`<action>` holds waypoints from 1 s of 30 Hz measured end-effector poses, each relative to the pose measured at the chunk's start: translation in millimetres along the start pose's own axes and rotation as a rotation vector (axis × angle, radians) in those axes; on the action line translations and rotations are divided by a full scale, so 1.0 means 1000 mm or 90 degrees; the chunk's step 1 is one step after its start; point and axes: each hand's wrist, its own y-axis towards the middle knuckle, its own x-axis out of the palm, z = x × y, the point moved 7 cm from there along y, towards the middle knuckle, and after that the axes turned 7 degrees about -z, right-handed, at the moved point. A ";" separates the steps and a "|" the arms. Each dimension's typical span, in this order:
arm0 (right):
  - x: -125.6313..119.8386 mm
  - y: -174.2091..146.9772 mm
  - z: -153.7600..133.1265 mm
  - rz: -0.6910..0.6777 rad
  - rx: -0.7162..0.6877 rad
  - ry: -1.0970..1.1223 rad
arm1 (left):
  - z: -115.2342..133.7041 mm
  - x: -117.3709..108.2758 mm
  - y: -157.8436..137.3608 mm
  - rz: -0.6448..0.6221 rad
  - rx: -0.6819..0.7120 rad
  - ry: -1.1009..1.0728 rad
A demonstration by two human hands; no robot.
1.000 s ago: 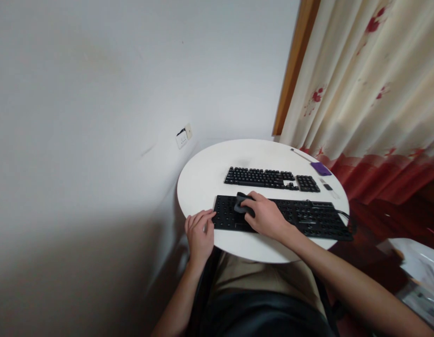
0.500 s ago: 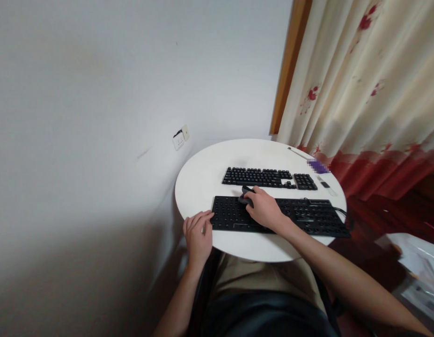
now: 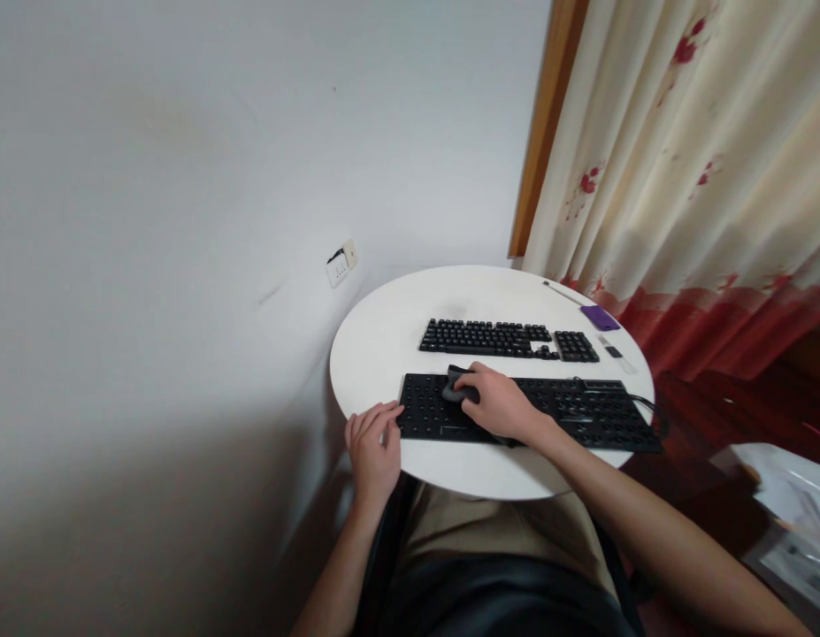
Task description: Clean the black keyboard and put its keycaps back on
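A black keyboard base (image 3: 582,409), its keycaps off and bare switch posts showing, lies along the near side of the round white table (image 3: 383,327). My right hand (image 3: 499,402) is closed around a small dark brush-like tool (image 3: 457,387) and presses it over the left part of the base. Its underside is hidden. At the base's left edge, my left hand (image 3: 375,442) rests with fingers stretched out, fingertips touching that edge. Behind the base, loose black keycaps (image 3: 479,336) sit laid out in keyboard order, with a separate number-pad block (image 3: 575,346).
On the table's right side lie a purple item (image 3: 600,318) with a thin rod beside it and a small black-and-clear piece (image 3: 613,350). A cable (image 3: 648,405) leaves the base at right. A wall with a socket (image 3: 337,270) stands left; a curtain (image 3: 701,221) hangs right.
My right hand has moved the dark tool slightly left and toward me over the base. The left hand stays at the edge.
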 end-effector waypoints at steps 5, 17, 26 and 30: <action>-0.004 -0.002 0.007 0.029 0.080 -0.037 | 0.000 0.000 0.001 -0.001 -0.005 0.003; -0.001 -0.006 0.000 0.017 0.022 -0.074 | 0.000 0.000 -0.001 -0.007 -0.004 0.006; -0.004 -0.008 0.005 0.028 0.022 -0.093 | 0.009 -0.008 0.008 0.001 0.024 -0.009; -0.005 -0.009 0.000 0.014 -0.053 -0.077 | 0.040 -0.008 0.012 -0.023 0.100 -0.039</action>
